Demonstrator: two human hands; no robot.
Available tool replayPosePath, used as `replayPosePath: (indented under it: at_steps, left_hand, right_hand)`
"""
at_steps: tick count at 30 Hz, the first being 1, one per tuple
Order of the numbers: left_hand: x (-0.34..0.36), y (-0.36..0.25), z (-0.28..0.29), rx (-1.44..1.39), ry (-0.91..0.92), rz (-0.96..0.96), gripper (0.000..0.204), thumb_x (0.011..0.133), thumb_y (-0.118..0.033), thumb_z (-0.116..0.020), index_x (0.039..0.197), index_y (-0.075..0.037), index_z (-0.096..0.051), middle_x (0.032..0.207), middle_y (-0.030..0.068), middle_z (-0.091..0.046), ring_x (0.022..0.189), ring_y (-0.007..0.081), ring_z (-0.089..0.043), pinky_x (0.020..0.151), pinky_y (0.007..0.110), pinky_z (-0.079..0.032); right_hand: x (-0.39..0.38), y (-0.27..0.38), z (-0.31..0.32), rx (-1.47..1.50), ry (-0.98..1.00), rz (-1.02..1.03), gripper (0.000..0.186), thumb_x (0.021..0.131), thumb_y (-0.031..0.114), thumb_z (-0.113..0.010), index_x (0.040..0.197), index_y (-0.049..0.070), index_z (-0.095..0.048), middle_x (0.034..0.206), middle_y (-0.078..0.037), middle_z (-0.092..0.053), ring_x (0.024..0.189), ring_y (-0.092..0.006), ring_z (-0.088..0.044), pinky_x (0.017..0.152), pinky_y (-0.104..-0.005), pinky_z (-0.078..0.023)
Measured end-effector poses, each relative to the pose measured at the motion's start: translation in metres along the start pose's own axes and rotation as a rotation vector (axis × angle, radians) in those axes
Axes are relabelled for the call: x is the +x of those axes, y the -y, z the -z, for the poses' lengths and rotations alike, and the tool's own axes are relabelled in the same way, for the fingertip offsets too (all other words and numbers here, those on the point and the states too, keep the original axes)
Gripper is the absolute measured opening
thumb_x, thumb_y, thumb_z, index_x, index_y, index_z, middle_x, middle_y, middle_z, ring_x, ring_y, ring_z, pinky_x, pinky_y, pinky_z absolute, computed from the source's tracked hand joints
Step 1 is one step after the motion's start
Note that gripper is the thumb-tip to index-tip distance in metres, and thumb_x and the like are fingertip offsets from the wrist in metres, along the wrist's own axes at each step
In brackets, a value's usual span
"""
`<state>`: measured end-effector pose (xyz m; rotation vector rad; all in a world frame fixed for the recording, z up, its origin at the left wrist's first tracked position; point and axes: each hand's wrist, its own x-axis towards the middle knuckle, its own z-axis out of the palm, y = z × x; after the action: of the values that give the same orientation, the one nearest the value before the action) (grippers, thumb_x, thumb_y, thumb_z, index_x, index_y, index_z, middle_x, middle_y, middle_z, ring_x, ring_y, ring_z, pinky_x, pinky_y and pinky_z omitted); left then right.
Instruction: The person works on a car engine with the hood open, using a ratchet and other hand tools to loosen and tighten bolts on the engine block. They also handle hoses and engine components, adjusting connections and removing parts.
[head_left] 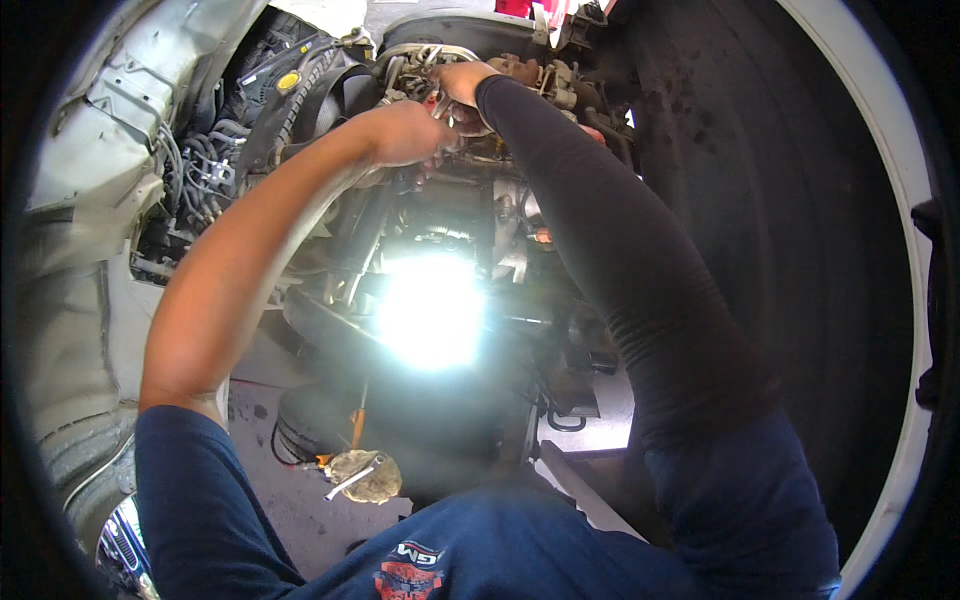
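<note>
Both my arms reach forward into a vehicle's engine bay. My left hand (408,133) is closed, its fingers curled among the engine parts (420,70). Just beyond and to the right, my right hand (463,82) bends over the same spot with its fingers curled downward. A short shiny metal piece (441,106) with a touch of red shows between the two hands; its kind is too small to make out. Fingertips of both hands are partly hidden by the parts and by each other.
A glaring work light (430,312) shines below my hands. Lower down, a wrench (355,478) lies on a round tan pad (378,487), near an orange-handled tool (358,425). A dark panel (770,200) rises at right, white bodywork (75,330) at left. Hoses and wiring (200,165) line the left.
</note>
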<state>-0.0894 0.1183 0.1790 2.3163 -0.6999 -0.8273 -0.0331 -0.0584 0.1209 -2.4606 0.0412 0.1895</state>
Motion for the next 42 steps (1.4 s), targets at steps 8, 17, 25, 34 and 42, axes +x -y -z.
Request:
replayPosePath:
  at_steps: [8, 17, 25, 34, 42]
  left_hand:
    - [-0.017, -0.025, -0.041, 0.637, -0.544, -0.011, 0.041, 0.094, -0.022, -0.061, 0.121, 0.008, -0.059, 0.100, 0.0322, -0.071, 0.102, 0.0464, -0.071, 0.091, 0.052, -0.057]
    - [-0.030, -0.018, -0.033, 0.771, -0.525, -0.050, 0.043, 0.092, -0.019, -0.067, 0.130, 0.001, -0.059, 0.110, 0.0287, -0.070, 0.098, 0.0475, -0.070, 0.086, 0.056, -0.056]
    - [-0.033, -0.002, -0.004, 0.843, -0.496, -0.257, 0.048, 0.093, -0.010, -0.063, 0.140, 0.000, -0.058, 0.113, 0.0284, -0.070, 0.100, 0.0470, -0.068, 0.090, 0.052, -0.055]
    - [-0.040, -0.067, -0.036, 0.547, -0.612, -0.271, 0.033, 0.099, -0.023, -0.060, 0.121, 0.001, -0.068, 0.100, 0.0302, -0.071, 0.099, 0.0492, -0.067, 0.088, 0.056, -0.052]
    - [-0.020, -0.124, -0.061, 0.410, -0.526, -0.357, 0.045, 0.101, -0.029, -0.063, 0.132, 0.004, -0.065, 0.116, 0.0323, -0.070, 0.112, 0.0454, -0.069, 0.098, 0.047, -0.052]
  right_hand:
    - [-0.023, 0.018, 0.004, 0.624, -0.014, -0.356, 0.039, 0.111, 0.033, -0.038, 0.100, 0.005, -0.063, 0.078, -0.008, -0.065, 0.064, -0.0171, -0.063, 0.062, -0.0422, -0.063]
    - [-0.016, 0.017, -0.008, -0.427, -0.202, 0.057, 0.031, 0.092, 0.012, -0.065, 0.120, -0.001, -0.069, 0.110, -0.024, -0.076, 0.093, -0.0378, -0.078, 0.076, -0.0496, -0.062]
    - [-0.020, 0.018, -0.020, 0.423, -0.325, -0.331, 0.069, 0.098, 0.054, -0.048, 0.130, -0.004, -0.067, 0.138, -0.031, -0.063, 0.128, -0.0439, -0.062, 0.109, -0.0551, -0.047]
    - [-0.059, -0.003, 0.032, -0.275, -0.239, 0.147, 0.044, 0.106, 0.026, -0.043, 0.140, 0.007, -0.063, 0.121, -0.024, -0.072, 0.110, -0.0397, -0.073, 0.092, -0.0552, -0.057]
    - [-0.115, -0.078, 0.117, -0.260, -0.213, 0.208, 0.030, 0.103, 0.018, -0.049, 0.128, 0.009, -0.060, 0.093, -0.022, -0.075, 0.086, -0.0407, -0.076, 0.076, -0.0536, -0.060]
